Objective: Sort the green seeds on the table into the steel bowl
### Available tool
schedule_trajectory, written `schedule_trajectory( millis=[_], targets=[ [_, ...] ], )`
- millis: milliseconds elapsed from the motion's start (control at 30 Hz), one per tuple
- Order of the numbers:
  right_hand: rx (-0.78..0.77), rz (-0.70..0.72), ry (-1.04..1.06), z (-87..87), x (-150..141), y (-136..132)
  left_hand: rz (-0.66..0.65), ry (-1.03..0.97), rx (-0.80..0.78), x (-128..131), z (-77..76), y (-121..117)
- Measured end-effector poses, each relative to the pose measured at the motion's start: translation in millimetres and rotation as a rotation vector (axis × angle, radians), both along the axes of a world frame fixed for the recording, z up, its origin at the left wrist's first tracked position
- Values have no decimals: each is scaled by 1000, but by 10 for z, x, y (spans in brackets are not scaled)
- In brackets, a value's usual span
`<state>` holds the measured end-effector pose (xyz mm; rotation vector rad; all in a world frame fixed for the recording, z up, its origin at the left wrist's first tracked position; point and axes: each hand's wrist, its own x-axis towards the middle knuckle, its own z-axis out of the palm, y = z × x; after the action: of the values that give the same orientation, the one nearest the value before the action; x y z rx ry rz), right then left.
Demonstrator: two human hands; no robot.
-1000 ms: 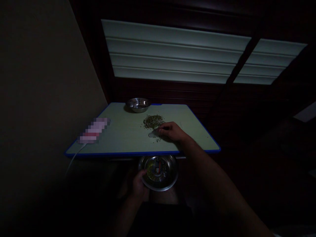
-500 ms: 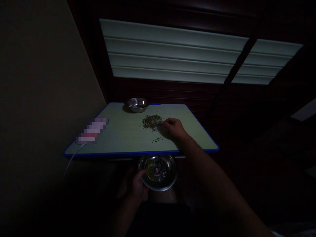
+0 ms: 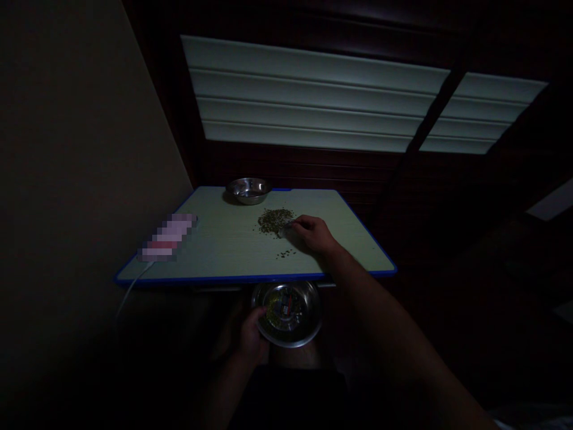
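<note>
My right hand (image 3: 314,233) is closed in a pinch on a small, pale, see-through piece (image 3: 285,227), whose kind is too dim to make out. That piece touches the near right side of a pile of small dark grains (image 3: 271,220) spread on the table. A few loose grains (image 3: 285,254) lie nearer to me. Below the front edge, my left hand (image 3: 253,334) grips the left rim of a metal bowl (image 3: 296,343), thumb on the inside. In this bowl are greenish-yellow grains (image 3: 274,312) and a label-like dark and red patch.
A second metal bowl (image 3: 249,199) stands at the back left of the pale, blue-edged table (image 3: 224,251). At the left edge lies a blurred-out pink object (image 3: 168,237) with a white cable (image 3: 129,292). Behind the table rises a dark, slatted panel (image 3: 304,95).
My right hand has shifted slightly left, with the see-through piece a little further against the grains. My left hand and its bowl stay nearly still.
</note>
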<state>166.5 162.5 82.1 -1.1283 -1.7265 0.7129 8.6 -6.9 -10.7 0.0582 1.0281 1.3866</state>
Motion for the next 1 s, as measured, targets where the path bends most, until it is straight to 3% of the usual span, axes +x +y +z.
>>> schedule_trajectory(
  millis=[467,1000],
  targets=[
    [-49,-25,46,14,-8,-16,-13,-14,-9,-3,8,-10],
    [-82,-49,100,27,0,-9,-16,-27,9,-39,-100,10]
  ],
)
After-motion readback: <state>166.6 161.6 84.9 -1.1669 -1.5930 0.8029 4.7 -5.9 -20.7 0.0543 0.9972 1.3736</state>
